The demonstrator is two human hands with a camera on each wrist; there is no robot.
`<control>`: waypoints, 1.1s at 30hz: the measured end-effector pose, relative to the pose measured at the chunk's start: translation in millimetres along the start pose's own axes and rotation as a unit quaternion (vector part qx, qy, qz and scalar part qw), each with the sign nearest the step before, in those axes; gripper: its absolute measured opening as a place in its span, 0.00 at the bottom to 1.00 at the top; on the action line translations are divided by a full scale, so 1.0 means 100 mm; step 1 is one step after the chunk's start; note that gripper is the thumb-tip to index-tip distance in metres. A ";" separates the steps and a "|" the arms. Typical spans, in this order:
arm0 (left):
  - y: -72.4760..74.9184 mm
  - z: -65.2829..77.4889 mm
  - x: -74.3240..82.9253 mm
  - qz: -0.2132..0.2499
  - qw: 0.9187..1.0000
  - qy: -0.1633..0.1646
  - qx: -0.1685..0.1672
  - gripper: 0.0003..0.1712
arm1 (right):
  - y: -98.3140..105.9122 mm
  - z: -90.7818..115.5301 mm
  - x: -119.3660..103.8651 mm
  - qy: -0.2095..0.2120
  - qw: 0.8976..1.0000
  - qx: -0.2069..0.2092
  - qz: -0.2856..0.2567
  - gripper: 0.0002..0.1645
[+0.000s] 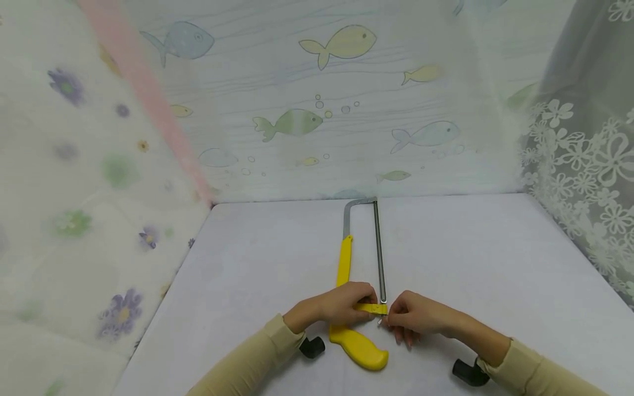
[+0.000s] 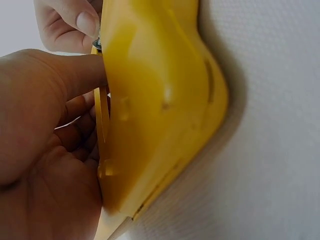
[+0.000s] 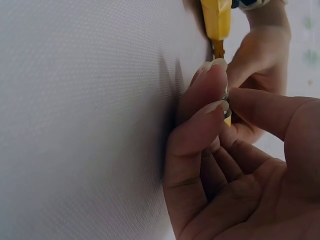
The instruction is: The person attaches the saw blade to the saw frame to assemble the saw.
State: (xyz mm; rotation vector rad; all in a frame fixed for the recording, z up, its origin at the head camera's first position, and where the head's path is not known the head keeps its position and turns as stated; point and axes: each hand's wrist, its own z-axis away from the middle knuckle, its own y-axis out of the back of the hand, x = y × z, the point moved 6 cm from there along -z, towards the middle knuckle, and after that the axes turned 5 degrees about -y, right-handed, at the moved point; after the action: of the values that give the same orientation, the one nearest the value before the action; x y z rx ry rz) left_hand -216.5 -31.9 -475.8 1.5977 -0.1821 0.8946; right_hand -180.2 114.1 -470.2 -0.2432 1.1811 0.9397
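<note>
A hacksaw (image 1: 344, 258) with a yellow handle (image 1: 364, 352) and a grey metal bow lies flat on the table, its dark blade (image 1: 380, 253) along the right side. My left hand (image 1: 342, 303) curls over the yellow frame just above the handle, its fingers around the short crosspiece (image 1: 371, 308); the left wrist view shows thumb and fingers there beside the yellow body (image 2: 145, 100). With thumb and fingertips my right hand (image 1: 418, 313) pinches the small metal wing nut (image 3: 226, 102) at the crosspiece's outer end. Most of that nut is hidden behind the fingertips.
A white cloth covers the table (image 1: 267, 247). Behind it hangs a fish-print curtain (image 1: 297, 82), with a flowered sheet (image 1: 74, 220) on the left and a lace curtain (image 1: 594, 154) on the right. Black wrist mounts (image 1: 313, 347) stick out beneath both sleeves.
</note>
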 end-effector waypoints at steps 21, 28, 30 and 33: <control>0.01 0.01 0.01 0.002 1.000 0.001 -0.001 0.07 | -0.01 -0.01 0.00 0.023 1.000 -0.010 -0.003 0.12; 0.01 0.01 0.01 -0.003 1.000 -0.006 0.002 0.08 | -0.05 -0.05 0.04 -0.008 1.000 -0.010 -0.005 0.20; 0.01 0.01 0.01 -0.005 1.000 -0.006 0.001 0.08 | -0.05 -0.06 0.04 -0.012 1.000 -0.007 -0.007 0.22; 0.00 0.01 0.00 -0.007 1.000 -0.006 0.000 0.08 | -0.06 -0.07 0.05 -0.018 1.000 -0.004 -0.013 0.24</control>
State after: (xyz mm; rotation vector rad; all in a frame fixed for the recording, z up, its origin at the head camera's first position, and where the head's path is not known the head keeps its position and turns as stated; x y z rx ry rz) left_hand -215.8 -33.0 -475.5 1.6040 -0.1802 0.8745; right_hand -180.8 108.6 -479.1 -0.2468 1.1383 0.9240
